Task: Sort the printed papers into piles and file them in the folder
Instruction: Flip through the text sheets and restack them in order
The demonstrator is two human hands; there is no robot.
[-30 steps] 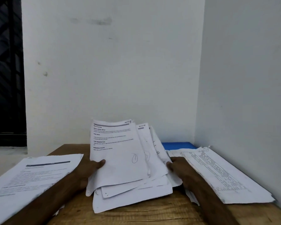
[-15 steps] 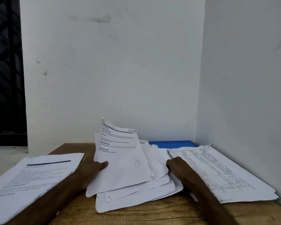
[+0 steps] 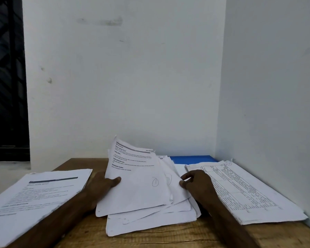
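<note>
On the wooden table (image 3: 89, 233), seen from the head camera, we find three lots of printed papers and one container. Our left hand (image 3: 100, 187) grasps the top sheet (image 3: 138, 185) by its left edge, thumb on the printed face and fingers hidden beneath, so that the sheet stands tilted up toward the white wall (image 3: 123, 86); a circled mark is penned near its lower right. Under it lies the loose middle pile (image 3: 150, 221), fanned and uneven, with its corners pointing different ways. Our right hand (image 3: 199, 185) sits at the right edge of those fanned sheets with its fingers curled against the paper; whether they pinch a sheet or only rest on it we cannot tell. Just left of the left forearm lies the left pile (image 3: 39, 192), squared, headed by a dark band of print. Close to the side wall lies the right pile (image 3: 249, 194), its top page covered with a dense table. Behind the middle pile, flat against the back wall, lies the blue folder (image 3: 191, 159), its near part covered by papers; only a strip of its cover shows, and what it holds we cannot tell.
</note>
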